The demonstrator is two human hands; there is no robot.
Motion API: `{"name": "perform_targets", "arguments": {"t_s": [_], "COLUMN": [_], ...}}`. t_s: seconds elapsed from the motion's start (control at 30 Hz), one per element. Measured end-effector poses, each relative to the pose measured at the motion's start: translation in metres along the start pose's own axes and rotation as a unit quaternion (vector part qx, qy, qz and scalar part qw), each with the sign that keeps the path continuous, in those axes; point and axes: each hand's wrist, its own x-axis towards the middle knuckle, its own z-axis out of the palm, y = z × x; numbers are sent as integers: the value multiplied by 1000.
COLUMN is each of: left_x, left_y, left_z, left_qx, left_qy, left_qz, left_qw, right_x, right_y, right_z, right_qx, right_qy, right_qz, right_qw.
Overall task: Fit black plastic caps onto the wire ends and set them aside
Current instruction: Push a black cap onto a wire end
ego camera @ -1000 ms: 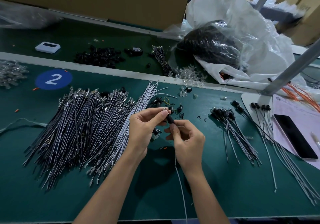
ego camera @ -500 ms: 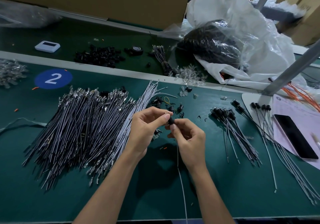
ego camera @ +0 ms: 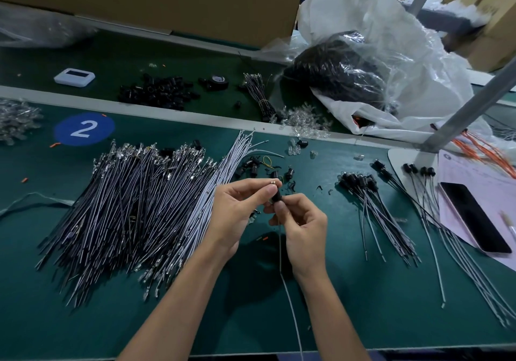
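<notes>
My left hand [ego camera: 240,207] and my right hand [ego camera: 300,221] meet above the green mat. Between their fingertips sits a black cap [ego camera: 276,197]. The left fingers pinch the wire's metal terminal end [ego camera: 273,183] sticking out above the cap. The right hand pinches the cap's lower end and the thin grey wire [ego camera: 289,291] that hangs down toward me. A large pile of uncapped grey wires [ego camera: 134,207] lies to the left. Capped wires [ego camera: 371,207] lie in a bundle to the right. Loose black caps [ego camera: 257,165] are scattered just beyond my hands.
More capped wires [ego camera: 435,221] fan out at far right beside a phone [ego camera: 474,215] on pink paper. Behind a grey divider strip lie a black cap heap [ego camera: 159,92], a tape roll [ego camera: 219,81], a white device [ego camera: 74,77] and plastic bags [ego camera: 377,61]. A metal post [ego camera: 469,103] slants at right.
Both hands have shifted slightly, and the cap has slid along the wire so the metal terminal tip now shows above it at the left fingertips.
</notes>
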Motion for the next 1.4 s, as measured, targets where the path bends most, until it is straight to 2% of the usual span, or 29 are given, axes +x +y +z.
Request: {"name": "perform_targets", "arguments": {"t_s": [0.23, 0.5, 0.63, 0.87, 1.07, 1.3, 1.4], "left_x": [-2, -4, -7, -9, -12, -8, -3], "left_y": [-1, 1, 2, 6, 10, 7, 7], "left_z": [2, 8, 9, 4, 2, 3, 1], "left_qx": [12, -4, -8, -32, -18, 1, -44], "left_qy": [-64, -23, -23, -31, -43, 21, 60], "left_qz": [-28, 27, 41, 57, 61, 49, 14], "left_qw": [997, 999, 999, 997, 997, 999, 997], "right_x": [6, 4, 3, 2, 2, 4, 6], "right_y": [0, 0, 0, -4, -2, 1, -6], "right_z": [4, 10, 13, 12, 8, 5, 1], "right_qx": [10, -3, 31, 72, 66, -5, -65], "right_qy": [30, 15, 15, -33, -66, -73, -119], "right_qz": [-20, -42, -28, -33, -45, -49, -49], "right_qw": [999, 999, 999, 996, 995, 996, 990]}}
